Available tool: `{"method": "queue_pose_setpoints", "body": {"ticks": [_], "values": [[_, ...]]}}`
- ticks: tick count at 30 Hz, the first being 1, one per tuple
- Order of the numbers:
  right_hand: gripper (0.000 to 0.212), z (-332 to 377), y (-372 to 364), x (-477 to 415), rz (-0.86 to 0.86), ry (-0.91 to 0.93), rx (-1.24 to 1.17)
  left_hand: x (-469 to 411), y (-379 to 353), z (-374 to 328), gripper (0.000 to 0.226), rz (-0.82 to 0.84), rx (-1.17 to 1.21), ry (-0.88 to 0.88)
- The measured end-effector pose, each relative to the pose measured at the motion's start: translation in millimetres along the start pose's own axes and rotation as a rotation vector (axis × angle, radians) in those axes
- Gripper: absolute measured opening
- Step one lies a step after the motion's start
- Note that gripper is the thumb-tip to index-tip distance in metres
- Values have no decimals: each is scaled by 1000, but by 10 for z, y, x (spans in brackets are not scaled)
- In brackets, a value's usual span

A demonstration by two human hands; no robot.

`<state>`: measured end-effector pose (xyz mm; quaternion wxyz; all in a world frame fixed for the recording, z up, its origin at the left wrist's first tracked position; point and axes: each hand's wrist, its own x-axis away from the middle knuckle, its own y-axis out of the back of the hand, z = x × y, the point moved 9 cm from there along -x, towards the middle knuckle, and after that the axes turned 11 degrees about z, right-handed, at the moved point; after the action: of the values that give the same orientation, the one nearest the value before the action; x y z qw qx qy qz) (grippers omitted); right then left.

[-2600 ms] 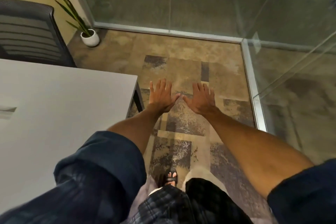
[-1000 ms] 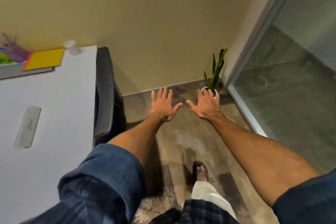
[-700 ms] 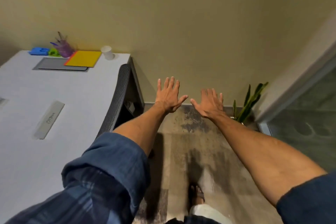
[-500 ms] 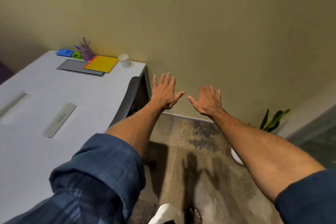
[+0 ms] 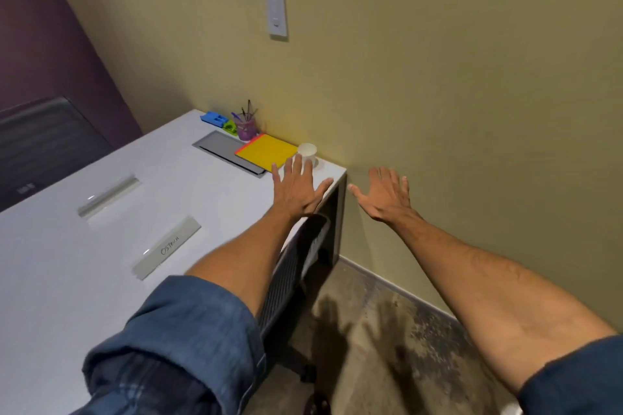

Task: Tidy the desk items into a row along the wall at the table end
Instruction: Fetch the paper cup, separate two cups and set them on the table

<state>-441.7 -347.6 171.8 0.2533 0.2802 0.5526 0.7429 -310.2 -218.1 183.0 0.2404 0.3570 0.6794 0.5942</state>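
Along the yellow wall at the far end of the white table (image 5: 84,266) stand a blue holder (image 5: 213,118), a green item (image 5: 230,127), a purple pen cup (image 5: 246,127) with pens, a yellow notebook (image 5: 266,151) and a white paper cup (image 5: 307,152). My left hand (image 5: 299,189) hovers flat with fingers spread over the table's far right corner, just in front of the cup. My right hand (image 5: 384,196) is spread open in the air beyond the table edge, in front of the wall. Neither hand holds anything.
A grey cable flap (image 5: 226,152) lies under the notebook's edge; two long grey cable covers (image 5: 166,247) (image 5: 108,195) sit in the tabletop. A black mesh chair (image 5: 296,266) is tucked at the table's right side. A wall switch (image 5: 275,13) hangs above. A dark chair (image 5: 43,141) stands far left.
My view has swung left from the floor and plant to the table end and wall. Both hands stayed spread and empty; the left one now hovers over the table corner.
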Motion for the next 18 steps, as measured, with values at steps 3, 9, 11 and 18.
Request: {"method": "queue_pose_setpoints", "body": {"ticks": [3,9,11,18], "values": [[73,200,-68,-413,31,35,-19,-236,-99,344,77,49,-25,37],[74,514,-288,-1117,70,109,-10,-660,-263,892,78,93,-9,105],[74,611,-354,-1337,83,130,0,-807,-311,1037,78,101,3,128],[72,905,-603,-2269,126,213,12,-1487,-541,1458,78,113,39,212]]}}
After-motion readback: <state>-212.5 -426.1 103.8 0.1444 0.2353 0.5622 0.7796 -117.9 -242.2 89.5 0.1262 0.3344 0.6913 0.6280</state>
